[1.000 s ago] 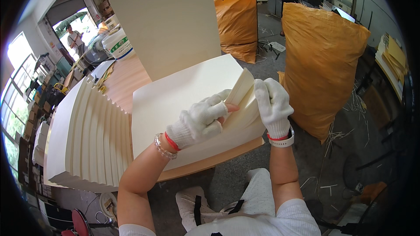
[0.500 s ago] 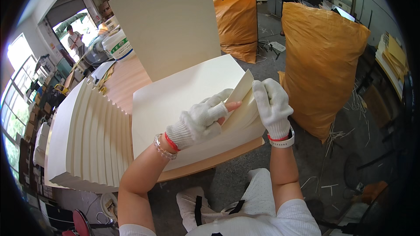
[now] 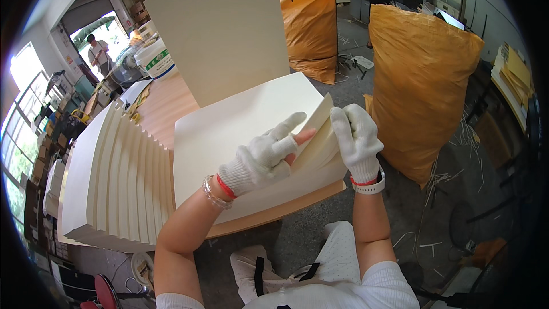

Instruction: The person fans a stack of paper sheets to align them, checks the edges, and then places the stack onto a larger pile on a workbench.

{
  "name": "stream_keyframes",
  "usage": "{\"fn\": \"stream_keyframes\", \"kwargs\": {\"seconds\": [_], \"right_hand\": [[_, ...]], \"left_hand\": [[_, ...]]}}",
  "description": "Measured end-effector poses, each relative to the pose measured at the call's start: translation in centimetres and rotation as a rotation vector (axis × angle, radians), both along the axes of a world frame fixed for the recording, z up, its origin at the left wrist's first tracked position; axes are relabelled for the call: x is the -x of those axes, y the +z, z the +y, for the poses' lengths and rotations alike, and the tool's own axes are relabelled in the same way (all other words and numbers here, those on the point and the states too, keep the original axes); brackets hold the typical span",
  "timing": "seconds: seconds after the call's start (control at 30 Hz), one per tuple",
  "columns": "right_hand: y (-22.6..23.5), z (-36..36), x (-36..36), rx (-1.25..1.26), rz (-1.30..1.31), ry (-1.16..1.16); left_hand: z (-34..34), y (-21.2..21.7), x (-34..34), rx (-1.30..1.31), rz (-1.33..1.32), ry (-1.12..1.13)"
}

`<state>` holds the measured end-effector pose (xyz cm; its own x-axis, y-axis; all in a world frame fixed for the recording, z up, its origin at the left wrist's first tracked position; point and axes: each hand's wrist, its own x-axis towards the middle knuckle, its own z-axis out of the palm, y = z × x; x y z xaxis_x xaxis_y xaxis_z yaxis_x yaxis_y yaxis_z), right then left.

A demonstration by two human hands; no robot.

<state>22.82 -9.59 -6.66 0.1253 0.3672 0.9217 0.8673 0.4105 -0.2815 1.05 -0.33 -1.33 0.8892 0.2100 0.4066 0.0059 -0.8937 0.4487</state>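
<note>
From the head camera, the stack of cream sheets (image 3: pixel 240 131) lies flat on the wooden bench (image 3: pixel 166 106), by a fanned pile (image 3: pixel 114 177). The sheets look light, thin and bendy singly but heavy together, best taken at the near right corner. The right hand (image 3: pixel 357 137) pinches lifted corners there; the left hand (image 3: pixel 266 154) rests spread, one bare fingertip against them.

Around you: grey concrete floor (image 3: pixel 320 234) (littered with straw), bright windows (image 3: pixel 23 74) at left, two stuffed orange sacks (image 3: pixel 423 80).
</note>
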Motion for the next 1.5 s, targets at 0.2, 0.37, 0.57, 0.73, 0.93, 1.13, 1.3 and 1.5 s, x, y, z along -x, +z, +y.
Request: {"fn": "stream_keyframes", "kwargs": {"seconds": [0.2,0.37,0.57,0.73,0.93,1.13,1.3,1.5], "right_hand": [[0.5,0.0,0.5,-0.004,-0.024,-0.061],[0.4,-0.1,0.8,0.033,-0.002,-0.133],[0.6,0.0,0.9,-0.007,0.115,0.001],[0.8,-0.3,0.9,0.060,0.082,-0.026],[0.4,-0.1,0.6,-0.023,-0.061,-0.081],[0.6,-0.2,0.7,-0.002,-0.075,-0.107],[0.7,-0.2,0.9,0.024,0.093,-0.012],[0.9,-0.1,1.1,0.001,0.121,0.005]], "left_hand": [[-0.3,0.0,-0.2,0.091,-0.048,0.000],[0.3,-0.6,-0.2,0.176,-0.058,-0.010],[0.2,0.5,0.0,0.096,0.000,-0.046],[1.0,1.2,-0.3,0.129,0.160,-0.066],[0.5,0.2,-0.4,0.163,0.077,0.023],[0.1,-0.2,0.0,0.189,0.017,0.056],[-0.1,0.8,0.0,0.226,0.071,0.070],[0.2,0.5,0.0,0.185,0.025,0.035]]}}
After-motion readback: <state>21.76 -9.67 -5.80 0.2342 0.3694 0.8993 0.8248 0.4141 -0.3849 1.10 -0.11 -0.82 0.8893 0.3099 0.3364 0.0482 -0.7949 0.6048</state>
